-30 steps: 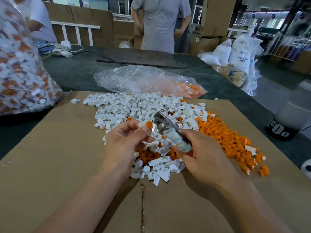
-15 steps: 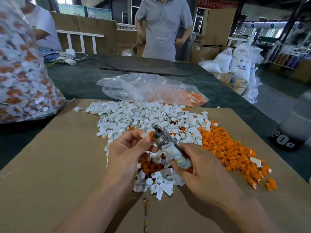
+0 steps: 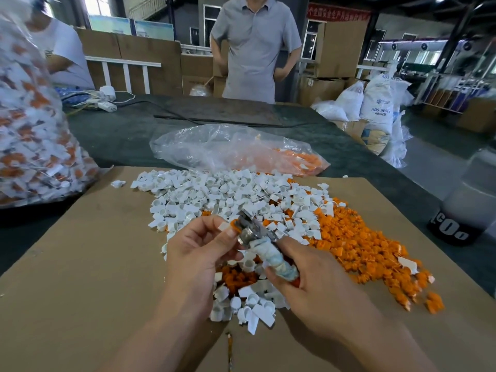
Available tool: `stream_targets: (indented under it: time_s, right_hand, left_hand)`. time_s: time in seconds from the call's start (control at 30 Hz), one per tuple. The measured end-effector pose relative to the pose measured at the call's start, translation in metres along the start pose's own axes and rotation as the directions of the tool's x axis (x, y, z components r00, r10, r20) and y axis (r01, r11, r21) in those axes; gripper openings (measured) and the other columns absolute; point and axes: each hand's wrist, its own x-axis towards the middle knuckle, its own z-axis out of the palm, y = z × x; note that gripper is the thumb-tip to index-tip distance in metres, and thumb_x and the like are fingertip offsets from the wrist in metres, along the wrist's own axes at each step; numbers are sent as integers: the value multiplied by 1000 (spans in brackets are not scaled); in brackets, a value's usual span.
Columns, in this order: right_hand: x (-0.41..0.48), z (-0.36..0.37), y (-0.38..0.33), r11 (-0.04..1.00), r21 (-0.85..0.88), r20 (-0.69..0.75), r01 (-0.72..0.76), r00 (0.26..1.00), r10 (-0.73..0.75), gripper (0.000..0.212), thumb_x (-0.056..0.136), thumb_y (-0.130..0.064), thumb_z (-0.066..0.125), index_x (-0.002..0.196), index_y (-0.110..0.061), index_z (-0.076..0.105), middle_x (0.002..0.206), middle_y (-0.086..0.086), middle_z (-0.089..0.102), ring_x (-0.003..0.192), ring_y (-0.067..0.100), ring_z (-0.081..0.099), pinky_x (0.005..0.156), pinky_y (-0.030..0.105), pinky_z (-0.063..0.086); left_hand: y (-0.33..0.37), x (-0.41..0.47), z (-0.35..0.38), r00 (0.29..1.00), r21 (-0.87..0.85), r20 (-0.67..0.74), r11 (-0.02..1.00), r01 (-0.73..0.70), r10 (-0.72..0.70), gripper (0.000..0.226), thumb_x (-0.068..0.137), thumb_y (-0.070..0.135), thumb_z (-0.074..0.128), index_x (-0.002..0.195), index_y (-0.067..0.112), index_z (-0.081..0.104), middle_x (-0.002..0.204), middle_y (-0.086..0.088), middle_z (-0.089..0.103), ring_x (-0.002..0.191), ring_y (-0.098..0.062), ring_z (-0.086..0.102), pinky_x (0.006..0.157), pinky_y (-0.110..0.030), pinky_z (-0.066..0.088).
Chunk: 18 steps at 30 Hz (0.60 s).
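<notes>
Far left, a stuffed bag [image 3: 32, 146] of white and orange pieces sits at the far-left corner of the cardboard [image 3: 80, 264], so room is tight up there. Now the left hand [image 3: 198, 253]: its fingers [image 3: 212, 222] pinch a small orange cap [image 3: 234, 224], thumb against forefinger. They hold it up right at the metal head of the tool [image 3: 264, 247], above the middle of the heap. The right hand [image 3: 316, 280] has its fingers curled round the tool's taped handle, head angled up and away from the person.

This looks like the fitting step, cap meeting tool; whether they touch or sit a hair apart is hard to tell. The next move probably calls for a short, square push to seat the cap, the left hand steadying it.

Underneath, the white pile [image 3: 214, 189] spreads across the middle. The orange pile [image 3: 362, 245] trails right, close to the cardboard's edge, where a careless sweep could send pieces onto the dark worktop [image 3: 120, 135]. Nearest the person the cardboard lies bare, the best room for setting down. Far right, a jug [image 3: 467, 210] stands off the cardboard.
</notes>
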Motion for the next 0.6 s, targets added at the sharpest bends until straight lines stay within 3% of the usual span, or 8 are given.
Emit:
stream_targets:
  time_s: [0.2, 0.37, 0.47, 0.6]
  right_hand:
    - [2, 2, -3, 1000, 2, 27, -17, 999, 17, 14, 91, -32, 53, 100, -25, 45, 83, -5, 53, 66, 6, 42, 58, 24, 35]
    - [2, 4, -3, 999, -19, 15, -40, 999, 40, 16, 90, -29, 53, 103, -24, 46, 86, -2, 57, 69, 12, 49, 57, 27, 37]
    - [1, 4, -3, 998, -53, 13, -45, 999, 46, 11, 90, -27, 52, 96, -23, 44, 78, -4, 52, 64, 10, 45, 52, 23, 32]
    - [-3, 5, -2, 996, -83, -54, -32, 998, 28, 16, 87, -27, 53, 83, -26, 38, 65, -9, 42, 55, 8, 39, 47, 22, 26]
  left_hand:
    - [0, -1, 0, 1000, 29, -29, 1000, 9, -8, 16, 60, 7, 61, 50, 19, 65, 54, -3, 62, 47, -12, 58, 44, -20, 49]
    - [-1, -1, -2, 999, 65, -39, 998, 6, -4, 34, 73, -6, 58, 50, 18, 64, 53, -3, 61, 48, -13, 58, 45, -21, 49]
    - [-1, -3, -1, 998, 71, -58, 997, 18, -14, 37, 75, -8, 57, 50, 18, 64, 54, -4, 61, 48, -14, 58, 46, -22, 50]
    - [4, -6, 1, 1000, 37, -22, 999, 14, -13, 14, 61, 8, 63, 52, 19, 64, 52, -3, 60, 46, -14, 58, 45, -23, 51]
